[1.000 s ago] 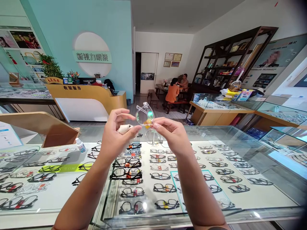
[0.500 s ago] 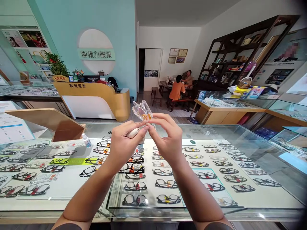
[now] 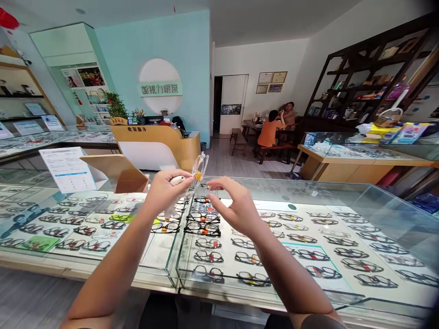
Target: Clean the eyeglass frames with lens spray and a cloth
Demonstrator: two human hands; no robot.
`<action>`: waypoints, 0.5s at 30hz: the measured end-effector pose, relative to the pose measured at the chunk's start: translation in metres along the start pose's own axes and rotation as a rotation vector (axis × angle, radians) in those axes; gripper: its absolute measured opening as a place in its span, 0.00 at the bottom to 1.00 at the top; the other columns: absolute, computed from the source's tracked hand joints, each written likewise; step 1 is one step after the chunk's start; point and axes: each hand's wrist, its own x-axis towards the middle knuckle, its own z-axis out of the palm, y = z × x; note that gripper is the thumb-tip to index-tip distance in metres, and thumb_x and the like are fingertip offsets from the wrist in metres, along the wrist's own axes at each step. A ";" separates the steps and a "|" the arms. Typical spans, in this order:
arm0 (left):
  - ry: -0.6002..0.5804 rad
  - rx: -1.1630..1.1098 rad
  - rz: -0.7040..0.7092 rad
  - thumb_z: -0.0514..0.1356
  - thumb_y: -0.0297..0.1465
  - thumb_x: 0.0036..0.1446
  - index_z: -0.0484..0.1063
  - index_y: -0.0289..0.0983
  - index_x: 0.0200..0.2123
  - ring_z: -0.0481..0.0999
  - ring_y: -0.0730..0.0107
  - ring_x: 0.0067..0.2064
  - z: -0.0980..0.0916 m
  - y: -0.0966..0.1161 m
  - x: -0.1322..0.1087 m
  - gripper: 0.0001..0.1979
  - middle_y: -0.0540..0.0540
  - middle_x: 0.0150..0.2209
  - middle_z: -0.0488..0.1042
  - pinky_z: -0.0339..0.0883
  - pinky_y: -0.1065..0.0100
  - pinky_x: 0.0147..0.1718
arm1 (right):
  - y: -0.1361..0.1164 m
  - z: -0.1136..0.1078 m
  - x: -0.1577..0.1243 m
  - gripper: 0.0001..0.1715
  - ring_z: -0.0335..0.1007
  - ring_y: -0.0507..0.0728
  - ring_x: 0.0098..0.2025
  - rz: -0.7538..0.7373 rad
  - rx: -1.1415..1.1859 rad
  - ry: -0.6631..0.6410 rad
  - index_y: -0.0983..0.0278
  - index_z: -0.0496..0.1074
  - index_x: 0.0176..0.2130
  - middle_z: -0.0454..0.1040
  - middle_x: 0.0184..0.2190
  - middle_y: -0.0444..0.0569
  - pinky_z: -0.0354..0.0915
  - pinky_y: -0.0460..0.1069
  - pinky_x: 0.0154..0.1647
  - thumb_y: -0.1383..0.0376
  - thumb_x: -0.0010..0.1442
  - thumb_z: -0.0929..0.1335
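Observation:
My left hand pinches a pair of clear-framed eyeglasses between thumb and fingers, above the glass display case. An orange tag shows on the lens. A pale rounded object is tucked in the same hand; what it is I cannot make out. Just right of the eyeglasses, my right hand hangs in the air with its thumb and fingers apart, nothing between them. Below both hands, dark-framed eyeglasses with orange tags lie stacked in a column on the case.
Rows of eyeglasses fill the glass display case. A wooden stand and a white printed sign are at left. Beyond stands a curved counter. Two people sit at a table at the back, one in an orange shirt.
My right hand has let go of the clear eyeglasses and moved apart to the right. My left hand keeps them, now turned more upright. The view has swung left.

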 end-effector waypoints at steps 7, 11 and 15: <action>-0.357 0.570 0.014 0.63 0.42 0.66 0.87 0.41 0.40 0.82 0.60 0.37 -0.035 -0.054 0.035 0.15 0.44 0.39 0.87 0.67 0.65 0.35 | 0.006 -0.010 -0.050 0.13 0.74 0.57 0.41 0.180 0.092 -0.120 0.59 0.75 0.51 0.77 0.39 0.46 0.68 0.53 0.46 0.69 0.72 0.65; -0.523 0.795 -0.058 0.61 0.40 0.66 0.87 0.41 0.46 0.83 0.56 0.42 -0.026 -0.094 0.060 0.15 0.43 0.45 0.87 0.67 0.65 0.38 | 0.007 -0.019 -0.101 0.10 0.74 0.58 0.41 0.288 0.131 -0.197 0.59 0.75 0.48 0.77 0.39 0.48 0.68 0.54 0.45 0.67 0.75 0.64; -0.600 0.834 -0.069 0.62 0.37 0.64 0.87 0.41 0.47 0.83 0.56 0.44 -0.004 -0.124 0.075 0.15 0.43 0.46 0.87 0.69 0.65 0.43 | 0.025 -0.020 -0.159 0.10 0.72 0.59 0.38 0.443 0.121 -0.128 0.59 0.73 0.40 0.75 0.36 0.49 0.68 0.54 0.41 0.62 0.75 0.65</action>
